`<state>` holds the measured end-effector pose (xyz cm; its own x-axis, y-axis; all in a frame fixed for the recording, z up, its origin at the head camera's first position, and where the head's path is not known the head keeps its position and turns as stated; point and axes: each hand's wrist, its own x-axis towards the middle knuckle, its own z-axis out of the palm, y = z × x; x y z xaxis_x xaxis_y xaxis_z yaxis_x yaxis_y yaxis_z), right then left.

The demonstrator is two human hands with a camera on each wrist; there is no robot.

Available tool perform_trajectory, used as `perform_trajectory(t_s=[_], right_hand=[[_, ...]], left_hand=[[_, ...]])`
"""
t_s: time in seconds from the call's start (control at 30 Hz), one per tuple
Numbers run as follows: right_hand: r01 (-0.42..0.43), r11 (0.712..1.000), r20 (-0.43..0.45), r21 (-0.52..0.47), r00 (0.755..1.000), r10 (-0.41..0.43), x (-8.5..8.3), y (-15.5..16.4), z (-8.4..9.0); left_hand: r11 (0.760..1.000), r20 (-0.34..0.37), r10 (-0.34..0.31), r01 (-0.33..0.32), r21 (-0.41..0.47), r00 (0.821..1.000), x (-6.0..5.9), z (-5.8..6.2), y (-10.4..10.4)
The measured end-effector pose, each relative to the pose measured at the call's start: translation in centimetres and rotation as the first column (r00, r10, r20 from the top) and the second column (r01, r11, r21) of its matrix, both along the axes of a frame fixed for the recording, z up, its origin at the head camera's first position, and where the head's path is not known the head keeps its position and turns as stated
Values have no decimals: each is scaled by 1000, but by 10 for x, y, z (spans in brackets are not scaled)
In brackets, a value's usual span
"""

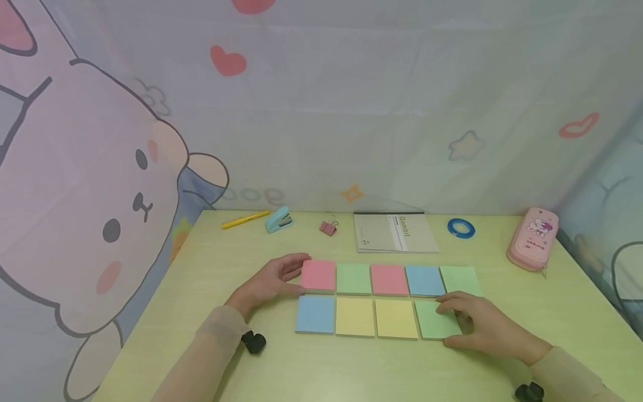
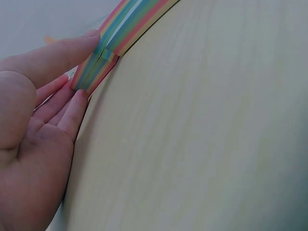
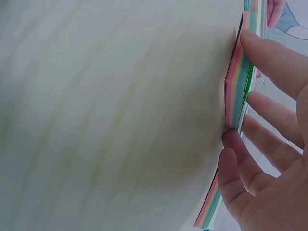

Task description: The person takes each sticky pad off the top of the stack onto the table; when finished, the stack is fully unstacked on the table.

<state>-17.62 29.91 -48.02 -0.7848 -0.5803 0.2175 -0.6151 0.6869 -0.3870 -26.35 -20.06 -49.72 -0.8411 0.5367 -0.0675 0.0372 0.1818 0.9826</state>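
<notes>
Covering pale green table (image 1: 211, 357), cartoon-print curtain (image 1: 351, 100) behind

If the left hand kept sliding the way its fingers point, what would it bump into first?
The left hand points right, along the back row of sticky pads. Its fingertips already touch the pink pad at the row's left end, so that comes first, then probably the green pad beside it.

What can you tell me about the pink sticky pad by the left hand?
The pink sticky pad is a square block of paper sheets lying flat on the pale green table, at the left end of the back row. Its top is pink; the left wrist view shows striped pink, green, blue and yellow edges. A green pad sits beside it and a blue pad in front. The left hand touches its left edge with straight fingers.
</notes>
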Motion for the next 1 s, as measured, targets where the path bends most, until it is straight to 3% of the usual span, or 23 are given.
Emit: perform_trajectory(t_s=[0.37,0.63,0.87,1.0], right_hand=[[-10,1000,-21,6,1000,10,0,0,2],[-3,996,17,-88,1000,5,-5,-7,23],[22,983,-5,-180,1000,-24,-23,-40,42],[53,973,66,-224,997,-39,-35,-71,46]], left_hand=[[1000,-10,0,0,0,1000,-2,1,0],[1000,-7,-7,7,7,1000,-3,-1,-1],[1000,-9,-10,10,11,1000,-2,-3,-2],[1000,-15,-5,5,3,1000,-2,-3,-2]])
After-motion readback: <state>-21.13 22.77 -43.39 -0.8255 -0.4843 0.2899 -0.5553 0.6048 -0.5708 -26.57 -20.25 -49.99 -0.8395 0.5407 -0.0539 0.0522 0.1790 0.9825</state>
